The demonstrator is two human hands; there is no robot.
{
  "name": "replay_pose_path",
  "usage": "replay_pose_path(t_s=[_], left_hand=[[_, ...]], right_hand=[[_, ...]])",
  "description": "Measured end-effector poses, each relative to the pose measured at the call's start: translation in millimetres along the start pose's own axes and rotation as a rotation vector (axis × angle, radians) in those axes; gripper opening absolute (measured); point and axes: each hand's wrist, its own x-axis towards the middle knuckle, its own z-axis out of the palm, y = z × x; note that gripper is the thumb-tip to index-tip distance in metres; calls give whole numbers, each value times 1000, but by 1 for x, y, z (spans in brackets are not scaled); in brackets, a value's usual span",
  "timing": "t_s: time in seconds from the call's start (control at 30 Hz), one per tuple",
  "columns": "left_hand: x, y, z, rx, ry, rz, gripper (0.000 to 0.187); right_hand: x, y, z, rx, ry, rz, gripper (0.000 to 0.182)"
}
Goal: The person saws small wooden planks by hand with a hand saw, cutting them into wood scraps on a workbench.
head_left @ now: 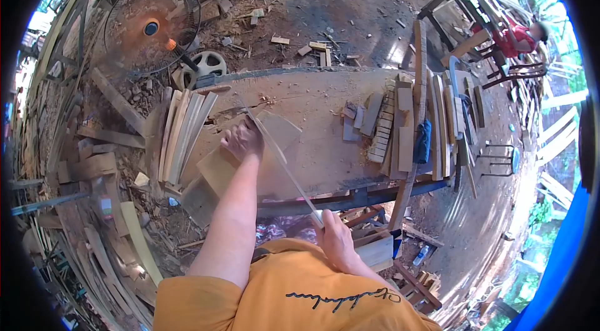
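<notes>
My left hand [244,139] presses down on a flat light-brown board [228,172] on the workbench, its fingers curled; anything inside them is hidden. Close against its right side lies a narrow wooden strip [272,147], slanting over the board. My right hand [334,234] is closed around the pale handle of a long, thin, blade-like tool [300,189] at the bench's near edge. The tool slants up and left alongside the strip towards my left hand. Its exact kind cannot be made out.
The workbench [325,97] bears wood slats [181,137] at left and stacked pieces [406,125] at right. A round fan [151,28] stands beyond it at upper left. A person in red [515,40] sits at far right. A stool [500,159] stands right of the bench.
</notes>
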Motion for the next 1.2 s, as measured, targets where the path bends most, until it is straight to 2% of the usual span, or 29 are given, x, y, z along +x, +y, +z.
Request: replay_pose_path(t_s=[0.03,0.13,0.23,0.43,0.63,0.83,0.93,1.03,1.1,1.2], left_hand=[[-1,0,1,8,6,21,57],[3,-2,7,45,-13,50,55],[6,-6,13,69,-6,52,55],[3,-3,9,-24,34,41,54],[0,-3,7,-29,6,40,54],[1,3,-2,-48,-28,21,57],[-1,2,-6,-43,-20,33,57],[0,2,-2,-26,0,50,56],[1,-2,1,-13,18,59,56],[0,-3,5,-80,26,51,54]], right_hand=[[0,-2,1,11,-17,28,25],[75,-8,37,65,105,-131,26],[98,-29,31,29,41,-91,25],[18,-11,-7,29,-35,11,23],[110,-26,46,-13,85,-137,26],[23,-16,-4,39,-17,16,26],[26,-7,10,19,53,-32,35],[87,-19,45,35,129,-69,30],[110,-34,46,41,60,-51,22],[63,-29,19,-15,60,-53,22]])
